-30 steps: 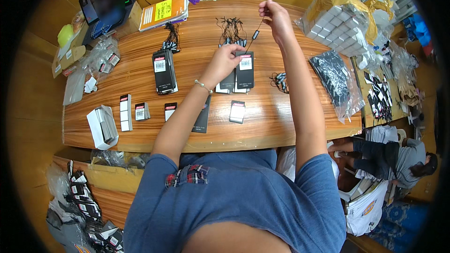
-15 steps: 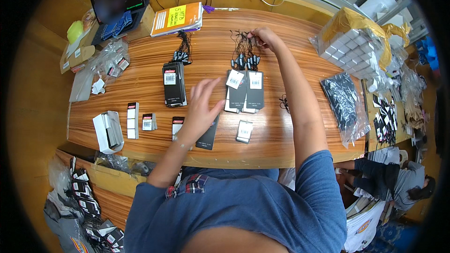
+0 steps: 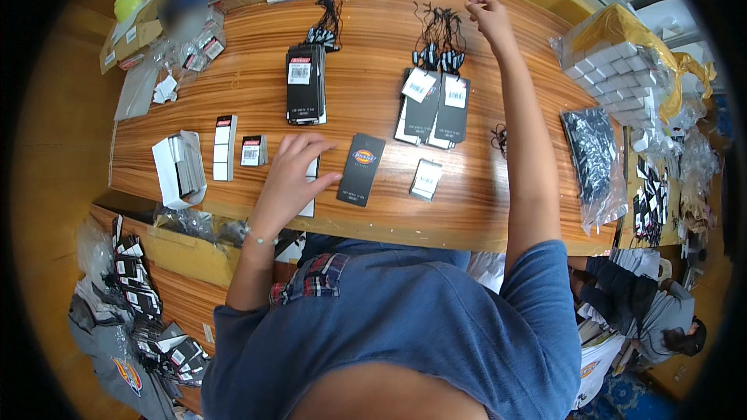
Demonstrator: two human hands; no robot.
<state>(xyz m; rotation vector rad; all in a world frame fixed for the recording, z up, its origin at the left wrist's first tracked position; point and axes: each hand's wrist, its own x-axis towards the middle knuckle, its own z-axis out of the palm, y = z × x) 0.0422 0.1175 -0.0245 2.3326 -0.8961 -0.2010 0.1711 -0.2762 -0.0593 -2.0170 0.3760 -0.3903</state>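
My left hand [image 3: 289,179], fingers apart, hovers at or rests on a narrow black-and-white label strip [image 3: 310,201], mostly covering it. Just right of it lies a single black hang tag [image 3: 362,170] with a round emblem. My right hand [image 3: 489,17] is closed in a pinch at the far side; whatever its fingertips hold is too small to see. Beside it spread the black strings [image 3: 442,25] of two overlapping stacks of black hang tags [image 3: 450,118], each topped with a white barcode label. Nearer me sits a small stack of white barcode labels [image 3: 426,179].
Another stack of black tags [image 3: 305,85] stands left of centre. Further left are a label strip [image 3: 224,148], small labels [image 3: 254,151] and a white box of cards [image 3: 180,170]. A plastic-wrapped black packet [image 3: 593,163] and bagged white boxes [image 3: 611,62] line the right. A co-worker [image 3: 646,303] is beyond.
My right hand has drawn away from the strings, to the right. My left hand has shifted left, off the single black tag, now fully visible. The whole view has also shifted.
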